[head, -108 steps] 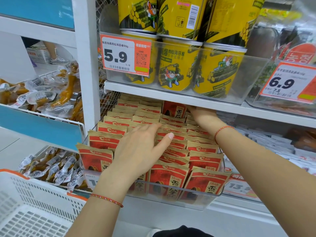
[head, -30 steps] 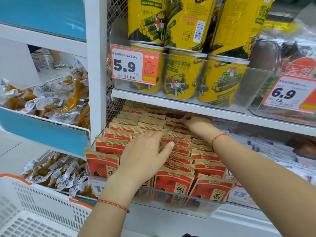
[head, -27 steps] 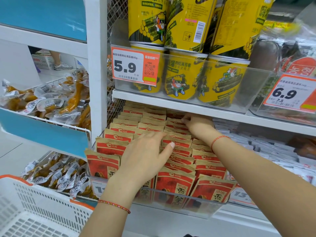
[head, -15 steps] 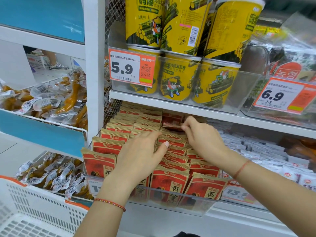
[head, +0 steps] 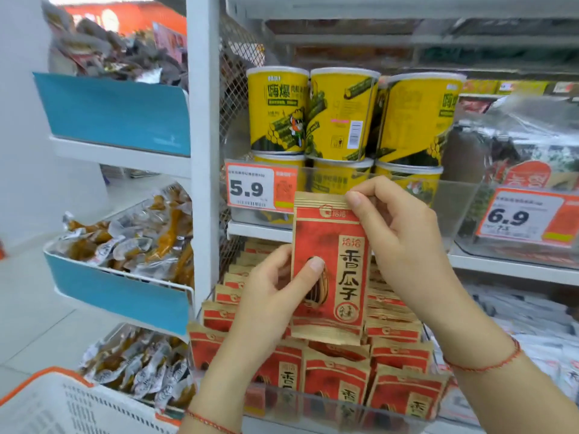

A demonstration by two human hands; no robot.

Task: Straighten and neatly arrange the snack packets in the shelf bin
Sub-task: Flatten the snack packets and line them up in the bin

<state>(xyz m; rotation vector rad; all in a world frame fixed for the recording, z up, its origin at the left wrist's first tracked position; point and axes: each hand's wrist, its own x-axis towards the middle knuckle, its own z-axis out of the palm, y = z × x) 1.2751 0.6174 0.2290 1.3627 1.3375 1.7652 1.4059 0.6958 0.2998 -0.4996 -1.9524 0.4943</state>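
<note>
Both hands hold one red packet (head: 329, 270) upright, lifted above the clear bin (head: 313, 399): the right hand (head: 398, 242) pinches its top edge, the left hand (head: 275, 296) grips its lower left side. Keep it square and label-forward, then slide it into a gap in the rows of packets (head: 398, 355) without tipping neighbours.

A person's two hands hold one red snack packet (head: 329, 267) upright above a clear shelf bin (head: 332, 405) filled with rows of matching packets (head: 398, 355). The left hand (head: 269, 296) grips the packet's lower left edge, thumb on its front; the right hand (head: 398, 236) pinches its top right corner. Yellow canisters (head: 341, 114) stand stacked on the shelf above, behind a 5.9 price tag (head: 260, 189). A white basket (head: 62, 405) sits at lower left.
</note>
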